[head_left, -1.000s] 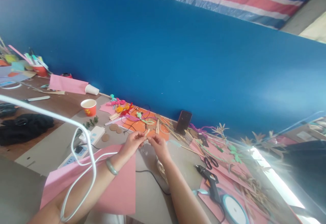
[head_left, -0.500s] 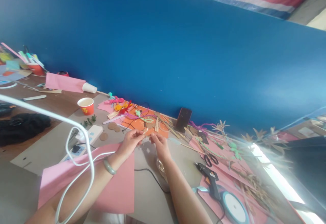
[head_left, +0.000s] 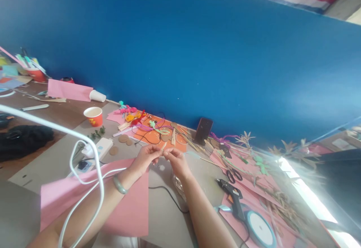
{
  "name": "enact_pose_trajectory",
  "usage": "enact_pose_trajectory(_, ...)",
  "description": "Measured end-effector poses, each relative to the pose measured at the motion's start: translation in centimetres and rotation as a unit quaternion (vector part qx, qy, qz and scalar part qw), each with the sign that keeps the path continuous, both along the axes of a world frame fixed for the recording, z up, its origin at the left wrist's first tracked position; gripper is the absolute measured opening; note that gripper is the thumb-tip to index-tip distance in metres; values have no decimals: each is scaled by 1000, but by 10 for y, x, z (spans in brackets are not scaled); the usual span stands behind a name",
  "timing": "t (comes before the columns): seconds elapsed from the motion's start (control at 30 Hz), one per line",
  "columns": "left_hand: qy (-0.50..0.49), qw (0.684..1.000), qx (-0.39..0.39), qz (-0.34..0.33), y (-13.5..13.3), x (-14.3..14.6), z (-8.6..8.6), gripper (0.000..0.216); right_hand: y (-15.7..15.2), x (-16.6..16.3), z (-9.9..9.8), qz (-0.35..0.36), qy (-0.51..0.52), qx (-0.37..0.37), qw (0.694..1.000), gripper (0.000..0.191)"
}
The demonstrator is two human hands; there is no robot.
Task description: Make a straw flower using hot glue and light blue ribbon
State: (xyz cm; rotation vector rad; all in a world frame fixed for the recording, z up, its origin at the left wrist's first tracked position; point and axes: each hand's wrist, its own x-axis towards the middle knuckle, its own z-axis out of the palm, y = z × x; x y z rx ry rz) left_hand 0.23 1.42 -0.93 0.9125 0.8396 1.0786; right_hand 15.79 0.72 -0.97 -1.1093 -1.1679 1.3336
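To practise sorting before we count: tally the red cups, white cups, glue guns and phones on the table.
Red cups: 2 (the other holds pens)
White cups: 1
Glue guns: 1
Phones: 1
Total: 5

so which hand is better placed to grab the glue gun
Right, probably: the glue gun lies nearer the right hand, beside that forearm; the left hand would cross over. Both pinch a small pale strip.
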Motion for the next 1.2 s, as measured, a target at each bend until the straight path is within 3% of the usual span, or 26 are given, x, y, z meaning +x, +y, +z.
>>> enact_pose_trajectory(0.57, -11, 1000, -14, -23, -2, -1, 1, 24, -6, -6, 11, -38, -74, 20, 996, 26)
enact_pose_trajectory(0.8, -5, 1000, -13, -24, -4, 0, 3, 27, -4, -5, 4, -59, -96, 42, 993, 25)
enact_pose_trajectory(1.2, -1, 1000, -12, -20, -1, -1, 2, 22, -7, -3, 10, -48, -93, 27, 994, 26)
